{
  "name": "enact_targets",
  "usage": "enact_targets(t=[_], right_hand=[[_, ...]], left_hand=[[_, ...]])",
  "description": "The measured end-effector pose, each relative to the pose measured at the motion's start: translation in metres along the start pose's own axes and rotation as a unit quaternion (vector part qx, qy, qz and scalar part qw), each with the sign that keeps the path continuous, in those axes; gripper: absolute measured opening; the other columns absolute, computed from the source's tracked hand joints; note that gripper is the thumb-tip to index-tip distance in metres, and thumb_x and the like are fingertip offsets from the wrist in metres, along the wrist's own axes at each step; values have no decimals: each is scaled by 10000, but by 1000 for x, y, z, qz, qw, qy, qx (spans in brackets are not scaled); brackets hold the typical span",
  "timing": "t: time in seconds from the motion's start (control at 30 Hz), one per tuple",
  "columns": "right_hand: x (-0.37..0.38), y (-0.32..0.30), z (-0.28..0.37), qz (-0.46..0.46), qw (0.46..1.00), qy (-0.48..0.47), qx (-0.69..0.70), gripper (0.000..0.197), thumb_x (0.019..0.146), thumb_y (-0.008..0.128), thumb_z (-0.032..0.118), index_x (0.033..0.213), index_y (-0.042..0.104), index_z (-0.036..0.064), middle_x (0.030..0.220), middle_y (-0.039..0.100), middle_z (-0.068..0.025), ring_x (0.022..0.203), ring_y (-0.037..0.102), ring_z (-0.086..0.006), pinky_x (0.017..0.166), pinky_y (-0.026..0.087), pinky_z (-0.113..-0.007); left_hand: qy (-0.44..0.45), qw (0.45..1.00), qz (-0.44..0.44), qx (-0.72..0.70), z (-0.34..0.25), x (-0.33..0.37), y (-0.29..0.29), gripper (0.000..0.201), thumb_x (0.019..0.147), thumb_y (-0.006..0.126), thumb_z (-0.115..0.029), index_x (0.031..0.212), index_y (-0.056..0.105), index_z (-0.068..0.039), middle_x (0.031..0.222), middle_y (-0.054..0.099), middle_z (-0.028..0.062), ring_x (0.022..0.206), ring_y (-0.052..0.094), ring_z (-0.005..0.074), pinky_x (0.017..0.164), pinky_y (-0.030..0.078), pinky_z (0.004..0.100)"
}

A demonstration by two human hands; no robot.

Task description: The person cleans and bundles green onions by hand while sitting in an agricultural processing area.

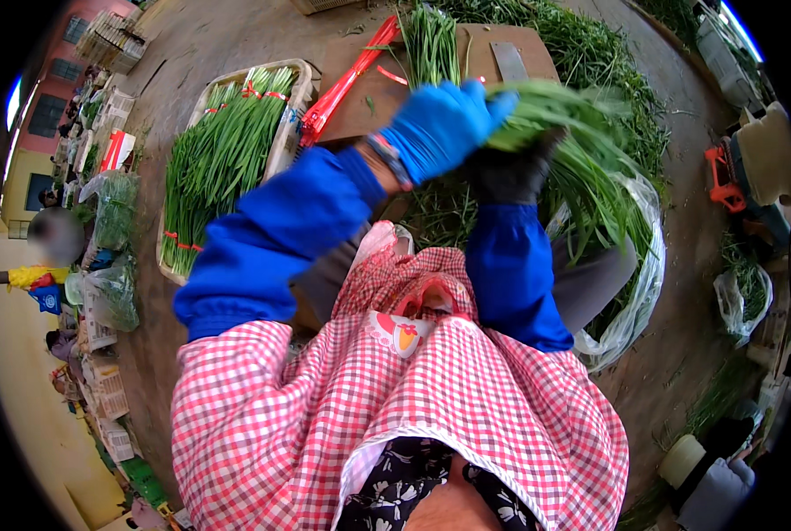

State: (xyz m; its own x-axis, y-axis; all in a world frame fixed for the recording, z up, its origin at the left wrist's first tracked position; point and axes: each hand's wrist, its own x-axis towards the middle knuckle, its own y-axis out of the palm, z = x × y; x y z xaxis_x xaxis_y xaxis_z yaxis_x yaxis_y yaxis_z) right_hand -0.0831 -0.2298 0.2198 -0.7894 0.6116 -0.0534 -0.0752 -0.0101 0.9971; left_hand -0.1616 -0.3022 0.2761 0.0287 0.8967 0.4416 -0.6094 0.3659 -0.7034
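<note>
Long green chives (581, 155) fan out to the right from my right hand (515, 170), which wears a black glove and is closed around them; their leaves are blurred by motion. My left hand (444, 128), in a blue glove, reaches across to the root end of this bunch. Its fingers are curled against the stems, and whatever they pinch is hidden. Beyond the left hand, a smaller bundle of chives (432, 49) lies on a brown board (524, 57). Red ties (347, 84) are laid along the board's left side.
A pale crate (302, 88) at left holds chive bundles (227, 150) bound with red bands. A clear plastic bag (648, 265) with greens sits by my right knee. Loose leaves (581, 44) are heaped behind the board. A red plastic stool-like object (725, 177) stands far right.
</note>
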Motion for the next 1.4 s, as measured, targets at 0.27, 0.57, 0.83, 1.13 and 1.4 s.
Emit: enact_targets(t=[0.27,0.57,0.83,1.13,1.4], right_hand=[[32,-71,78,-122,983,-65,-123,498,794,535,356,1173,459,43,1176,504,-137,1044,500,-304,928,370,-472],[182,-23,20,-40,937,118,-327,307,805,520,188,1049,524,0,976,603,-131,858,596,-253,793,483,-392],[284,-87,-57,-27,860,243,-448,280,788,563,180,1013,582,14,914,622,-94,788,613,-195,720,508,-339],[309,-133,-81,38,772,-8,-634,429,684,724,139,1036,527,-5,863,627,-108,716,617,-183,628,515,-306],[310,-107,-90,84,388,-53,-916,591,707,639,377,1157,457,40,1065,544,-200,988,518,-339,849,400,-395]], left_hand=[[-118,969,62,-208,-70,-18,37,531,709,489,-115,1238,433,-117,692,434,91,483,469,188,366,374,309],[-373,775,73,-505,-7,-18,90,887,651,682,-239,1338,166,-22,1142,424,229,977,500,370,796,438,388],[-505,618,6,-602,16,-48,205,817,720,660,-227,1303,172,73,1199,420,269,1097,452,331,901,375,354],[-548,592,15,-590,-7,-64,268,727,701,631,-164,1271,245,68,1117,459,267,1014,480,369,862,393,383],[-566,594,40,-570,0,-71,274,621,716,635,-214,1194,366,78,1020,546,244,936,542,348,800,429,373]])
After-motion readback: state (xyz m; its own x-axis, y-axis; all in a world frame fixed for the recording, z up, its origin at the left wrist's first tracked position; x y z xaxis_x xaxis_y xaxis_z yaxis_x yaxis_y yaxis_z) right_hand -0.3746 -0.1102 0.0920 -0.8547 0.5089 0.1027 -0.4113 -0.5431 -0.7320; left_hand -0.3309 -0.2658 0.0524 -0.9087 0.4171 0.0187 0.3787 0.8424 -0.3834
